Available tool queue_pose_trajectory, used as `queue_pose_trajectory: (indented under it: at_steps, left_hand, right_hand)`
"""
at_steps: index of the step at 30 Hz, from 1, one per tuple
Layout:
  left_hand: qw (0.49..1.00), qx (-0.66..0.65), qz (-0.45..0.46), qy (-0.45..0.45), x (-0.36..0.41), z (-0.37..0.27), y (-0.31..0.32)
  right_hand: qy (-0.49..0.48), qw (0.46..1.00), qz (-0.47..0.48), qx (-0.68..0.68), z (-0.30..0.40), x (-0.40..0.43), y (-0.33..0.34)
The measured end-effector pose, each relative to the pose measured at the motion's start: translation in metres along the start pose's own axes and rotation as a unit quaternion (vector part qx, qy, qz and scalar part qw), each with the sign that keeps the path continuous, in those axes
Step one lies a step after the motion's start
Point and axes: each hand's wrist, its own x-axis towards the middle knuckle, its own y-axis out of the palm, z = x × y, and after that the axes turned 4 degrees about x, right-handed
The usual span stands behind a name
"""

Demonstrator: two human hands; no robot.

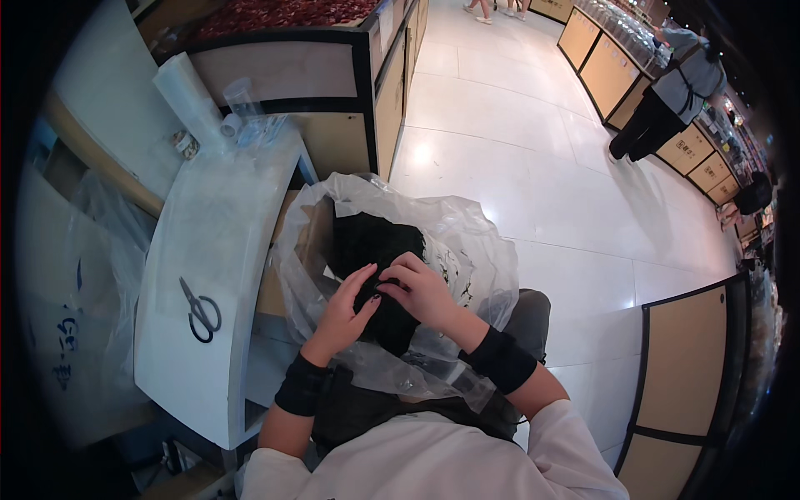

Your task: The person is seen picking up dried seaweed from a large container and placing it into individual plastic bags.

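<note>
A large clear plastic bag (494, 250) stands spread wide before my lap. In it is a matted, near-black mass (381, 237), whose kind I cannot make out, beside a pale part of the bag flecked with small dark green bits (447, 265). My left hand (344, 312) is held over the dark mass, with thumb and fingers apart. My right hand (422, 294) faces it with curled fingers, thumb and forefinger close together. Whether a bit of the dark stuff is between these fingertips is hard to see. Both wrists wear black bands.
At my left is a white table (187, 250) with black-handled scissors (200, 310), a roll of plastic bags (190, 100) and a clear cup (240, 97). A bin of red goods (281, 19) stands ahead. A person (678, 94) stands at the right-hand counters; a wooden cabinet (684, 362) is nearer.
</note>
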Motion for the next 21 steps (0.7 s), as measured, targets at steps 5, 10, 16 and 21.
queue_pose_trajectory:
  at_steps: [5,10,16,21]
  left_hand:
    - [0.999,0.025,0.017,0.034,0.001,0.0,0.0]
    - [0.998,0.034,0.038,0.026,0.001,0.001,0.001]
    - [0.998,0.031,0.055,0.026,0.001,0.001,0.003]
    - [0.998,0.026,0.048,0.022,0.001,0.002,0.001]
  right_hand:
    - [-0.05,0.999,0.0,-0.017,-0.004,-0.002,-0.004]
    - [-0.03,0.998,0.052,-0.02,-0.005,-0.002,-0.01]
    - [0.025,0.991,0.129,0.015,-0.001,0.002,-0.024]
    - [0.026,0.991,0.124,0.046,-0.005,0.0,-0.024]
